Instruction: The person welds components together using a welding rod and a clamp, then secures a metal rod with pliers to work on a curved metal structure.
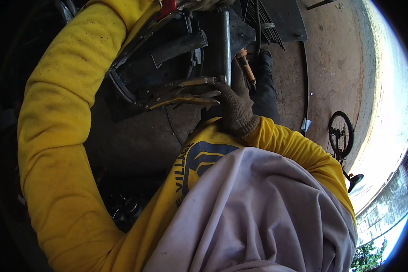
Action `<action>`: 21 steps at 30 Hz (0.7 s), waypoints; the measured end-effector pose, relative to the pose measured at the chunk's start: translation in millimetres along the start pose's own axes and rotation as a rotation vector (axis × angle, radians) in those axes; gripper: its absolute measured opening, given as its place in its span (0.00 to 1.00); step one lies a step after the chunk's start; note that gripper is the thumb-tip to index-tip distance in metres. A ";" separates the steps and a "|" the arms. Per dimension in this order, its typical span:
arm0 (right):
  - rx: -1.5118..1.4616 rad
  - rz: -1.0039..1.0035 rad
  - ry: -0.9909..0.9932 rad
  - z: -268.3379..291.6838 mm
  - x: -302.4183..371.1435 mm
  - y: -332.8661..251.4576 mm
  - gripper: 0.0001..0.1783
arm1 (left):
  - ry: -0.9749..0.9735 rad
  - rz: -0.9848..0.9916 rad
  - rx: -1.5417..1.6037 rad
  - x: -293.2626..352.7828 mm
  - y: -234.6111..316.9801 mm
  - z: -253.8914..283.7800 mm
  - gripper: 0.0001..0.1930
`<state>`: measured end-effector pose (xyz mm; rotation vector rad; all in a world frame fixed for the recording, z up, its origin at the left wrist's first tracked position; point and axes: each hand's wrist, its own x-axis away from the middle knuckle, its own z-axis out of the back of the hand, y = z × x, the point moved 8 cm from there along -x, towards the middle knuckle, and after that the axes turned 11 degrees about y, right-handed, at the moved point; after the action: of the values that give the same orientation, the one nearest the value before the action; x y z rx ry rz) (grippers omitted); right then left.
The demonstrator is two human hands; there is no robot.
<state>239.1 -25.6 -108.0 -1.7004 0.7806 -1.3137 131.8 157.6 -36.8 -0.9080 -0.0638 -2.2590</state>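
My right hand (pixel 237 106), in a brown knitted glove, is closed at the handle ends of long-jawed locking clamp pliers (pixel 186 83). Its fingers are partly hidden behind the handles and a round steel tube (pixel 227 47) that stands just above them. The pliers' curved jaws reach left beside dark metal parts (pixel 181 47). At the top edge, the gloved left hand (pixel 204 4) is mostly cut off, so its fingers cannot be made out. A red part (pixel 166 8) shows beside it.
A copper-coloured tool with an orange handle (pixel 246 68) lies right of the tube. Several thin rods (pixel 264 22) fan out near a dark plate (pixel 291 20). A bicycle wheel (pixel 341 134) is at the right on the brown floor (pixel 328 77). A black cable (pixel 306 86) crosses the floor.
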 end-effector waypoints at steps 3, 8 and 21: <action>0.038 0.046 0.002 0.4 -0.7 -0.6 0.51 | -0.034 -0.010 0.095 0.9 -1.8 -1.4 0.14; 0.120 0.032 0.005 1.2 -0.8 -0.3 0.50 | -0.056 0.021 0.051 -7.9 -2.9 -7.4 0.14; 0.014 -0.207 0.018 18.2 -11.5 2.2 0.47 | 0.033 0.087 0.324 -9.6 -16.8 -11.0 0.13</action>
<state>253.7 -12.5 -117.1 -1.7981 0.6158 -1.4718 119.8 172.8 -47.8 -0.6873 -0.3577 -2.1025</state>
